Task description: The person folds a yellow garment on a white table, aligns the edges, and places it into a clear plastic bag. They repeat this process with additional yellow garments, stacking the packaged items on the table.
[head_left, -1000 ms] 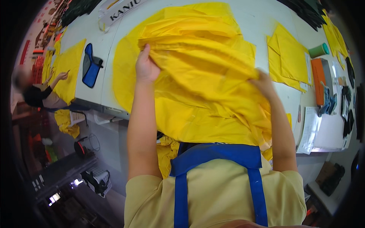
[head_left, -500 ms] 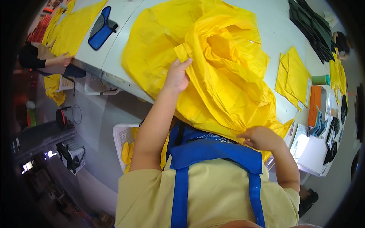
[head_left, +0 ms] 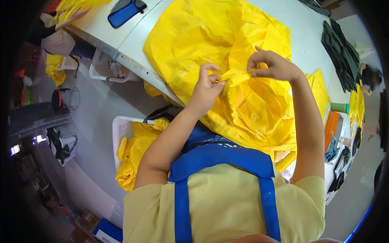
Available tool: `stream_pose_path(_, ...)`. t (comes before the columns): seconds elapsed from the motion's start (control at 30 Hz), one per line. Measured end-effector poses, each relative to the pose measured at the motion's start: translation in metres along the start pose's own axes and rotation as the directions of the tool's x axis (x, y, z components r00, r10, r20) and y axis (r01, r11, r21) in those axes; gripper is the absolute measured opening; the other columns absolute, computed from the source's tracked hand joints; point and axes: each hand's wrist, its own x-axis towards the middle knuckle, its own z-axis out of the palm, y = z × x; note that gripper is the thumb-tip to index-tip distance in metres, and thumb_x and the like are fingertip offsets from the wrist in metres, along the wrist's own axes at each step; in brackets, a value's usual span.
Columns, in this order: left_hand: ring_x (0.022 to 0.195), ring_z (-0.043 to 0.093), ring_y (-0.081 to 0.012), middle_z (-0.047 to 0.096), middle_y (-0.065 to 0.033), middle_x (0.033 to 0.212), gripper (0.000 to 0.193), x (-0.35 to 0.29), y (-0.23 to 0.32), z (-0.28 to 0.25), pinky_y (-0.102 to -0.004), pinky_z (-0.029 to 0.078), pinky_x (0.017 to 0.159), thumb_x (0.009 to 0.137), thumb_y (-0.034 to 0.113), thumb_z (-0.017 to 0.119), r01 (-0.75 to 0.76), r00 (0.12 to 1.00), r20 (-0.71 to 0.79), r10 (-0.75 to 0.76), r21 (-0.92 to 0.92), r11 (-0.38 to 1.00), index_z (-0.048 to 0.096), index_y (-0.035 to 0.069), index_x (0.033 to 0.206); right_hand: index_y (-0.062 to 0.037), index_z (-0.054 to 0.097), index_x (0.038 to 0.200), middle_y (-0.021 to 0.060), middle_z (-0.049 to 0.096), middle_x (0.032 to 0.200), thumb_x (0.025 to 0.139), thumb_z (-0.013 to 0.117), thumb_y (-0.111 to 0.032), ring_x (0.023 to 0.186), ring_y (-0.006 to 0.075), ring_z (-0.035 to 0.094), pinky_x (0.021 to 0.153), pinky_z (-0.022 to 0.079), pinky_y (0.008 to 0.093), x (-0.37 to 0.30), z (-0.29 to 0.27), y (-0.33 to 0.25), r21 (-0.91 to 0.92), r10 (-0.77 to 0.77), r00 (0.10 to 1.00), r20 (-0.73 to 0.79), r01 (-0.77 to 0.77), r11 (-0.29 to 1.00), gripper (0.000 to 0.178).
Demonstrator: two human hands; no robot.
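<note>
A large yellow garment (head_left: 182, 44) of thin, crinkled fabric lies spread and bunched over the table in front of me. Along one of its edges runs a toothed strip that looks like a zip (head_left: 227, 86). My left hand (head_left: 207, 88) pinches this edge between thumb and forefinger, the other fingers curled loosely. Just to the right and a little farther off, my right hand (head_left: 273, 65) has its fingers bent and grips the same edge at its thumb tip. A short stretch of the edge spans the gap between both hands. The garment's near folds hang against my blue apron (head_left: 221, 160).
The white table (head_left: 135, 52) has a metal front edge. A blue-and-grey pouch (head_left: 125, 14) lies far left, near a co-worker's hands (head_left: 77, 15). Dark green fabric pieces (head_left: 340, 56) and a green roll (head_left: 339, 107) are at right. A white basket (head_left: 117, 125) of yellow fabric stands below left.
My right hand has risen from the garment's near right side to the zip edge beside my left hand. My left hand has shifted slightly right and nearer. The whole view has shifted too.
</note>
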Motion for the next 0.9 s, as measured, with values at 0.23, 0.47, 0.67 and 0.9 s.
stream_pose_path(0.23, 0.086, 0.055, -0.0158, 0.058, -0.0072, 0.096, 0.028, -0.012, 0.005, 0.006, -0.0284, 0.044, 0.079, 0.080, 0.020, 0.071, -0.303, 0.921, -0.001, 0.390, 0.627, 0.718, 0.059, 0.003, 0.098, -0.0029, 0.051, 0.083, 0.0029, 0.052, 0.080, 0.084, 0.060, -0.002, 0.069, 0.0150, 0.051, 0.112, 0.026, 0.0416, 0.008, 0.025, -0.040, 0.190, -0.117, 0.971, -0.211, 0.158, 0.969, 0.009)
stream_pose_path(0.47, 0.069, 0.055, -0.0156, 0.058, -0.0073, 0.079, 0.034, -0.023, 0.014, 0.001, -0.0268, 0.046, 0.066, 0.076, 0.020, 0.076, -0.236, 0.969, 0.060, 0.241, 0.521, 0.820, 0.058, 0.003, 0.099, -0.0041, 0.056, 0.100, 0.0044, 0.059, 0.099, 0.084, 0.066, -0.019, 0.096, 0.0191, 0.049, 0.084, 0.038, 0.0306, 0.022, 0.034, -0.040, 0.178, -0.160, 0.987, -0.028, 0.162, 0.970, 0.024)
stream_pose_path(0.67, 0.114, 0.046, -0.0264, 0.046, -0.0134, 0.125, 0.064, -0.035, -0.045, -0.084, -0.0348, 0.044, 0.090, 0.082, 0.022, 0.072, 0.139, 0.719, -0.605, 0.342, 0.608, 0.782, 0.036, 0.004, 0.132, -0.0039, 0.054, 0.092, 0.0032, 0.055, 0.089, 0.089, 0.059, -0.011, 0.089, 0.0152, 0.050, 0.083, 0.041, 0.0295, 0.005, 0.021, -0.025, 0.498, -0.087, 0.967, -0.239, 0.199, 0.844, 0.009)
stream_pose_path(0.9, 0.105, 0.057, -0.0196, 0.056, -0.0133, 0.120, 0.049, -0.016, -0.033, -0.095, -0.0289, 0.046, 0.091, 0.089, 0.005, 0.060, -0.128, 0.876, -0.480, 0.055, -0.120, 0.984, 0.037, -0.001, 0.132, -0.0029, 0.055, 0.097, 0.0161, 0.053, 0.123, 0.090, 0.061, -0.014, 0.122, 0.0302, 0.047, 0.099, 0.037, 0.0352, 0.030, 0.080, -0.067, 0.202, -0.142, 0.989, 0.042, 0.131, 0.971, 0.014)
